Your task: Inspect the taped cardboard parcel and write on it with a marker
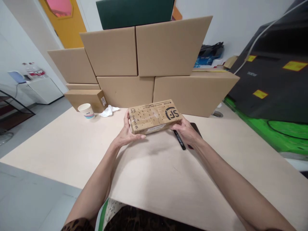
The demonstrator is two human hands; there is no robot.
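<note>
Both forearms come up from the bottom edge and angle in toward each other, reaching out over the table (84, 150). The left hand (125, 134) is cupped round the left end of a box (150, 119), fingers up against that end and thumb lying along the lower near edge. The right hand (186, 131) has the right near corner, thumb on the near side; some of its fingers are tucked out of sight. So yeah, neither hand is spread free, they've got the box clamped between them. It looks held just above the table, out in front of the person, with its shadow below. Long axis runs left to right, right end tipped slightly farther away, broad printed face up and the big SF logo at the right end. A black pen (180, 141) lies under the right hand, with a dark flat thing (196, 129) partly hidden beside it. Farther back on the left there's a paper cup (86, 111) and crumpled tissue (109, 111), then stacked cartons (166, 51) with a dark green box (137, 12) on top.
</note>
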